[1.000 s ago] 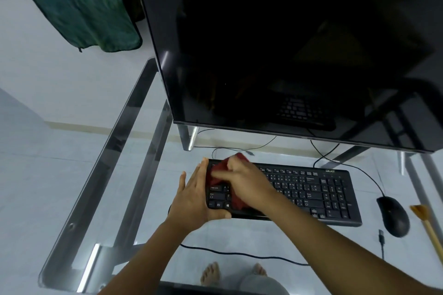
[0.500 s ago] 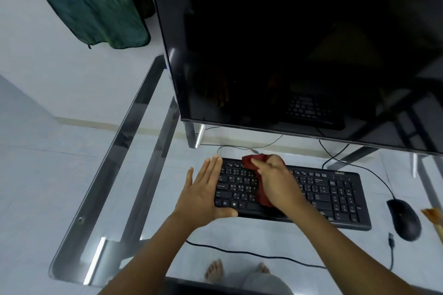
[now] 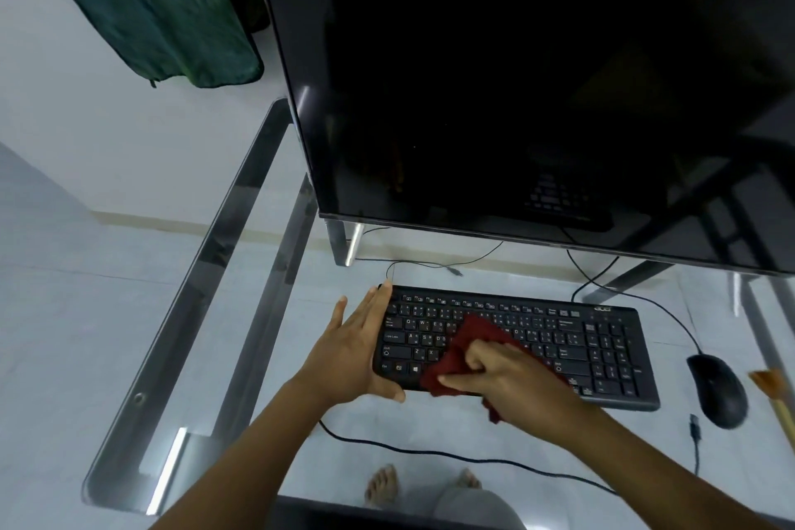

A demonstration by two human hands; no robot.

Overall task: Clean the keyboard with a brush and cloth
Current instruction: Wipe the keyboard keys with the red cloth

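Observation:
A black keyboard [image 3: 559,340] lies on the glass desk [image 3: 180,435] under the monitor. My left hand [image 3: 357,349] is pressed flat against the keyboard's left end, thumb along its front edge. My right hand [image 3: 512,379] grips a dark red cloth [image 3: 462,346] and presses it on the lower middle keys near the front edge. A brush [image 3: 774,394] with a wooden handle and orange bristles lies at the far right, partly cut off by the frame.
A large dark monitor [image 3: 516,99] towers just behind the keyboard. A black mouse [image 3: 717,392] sits right of the keyboard, with cables around it. A green towel [image 3: 150,9] hangs at the upper left. Bare feet show through the glass.
My right hand has carried the red cloth from the keyboard's left part to the top middle, then down to the front middle keys. My left hand has stayed at the left end.

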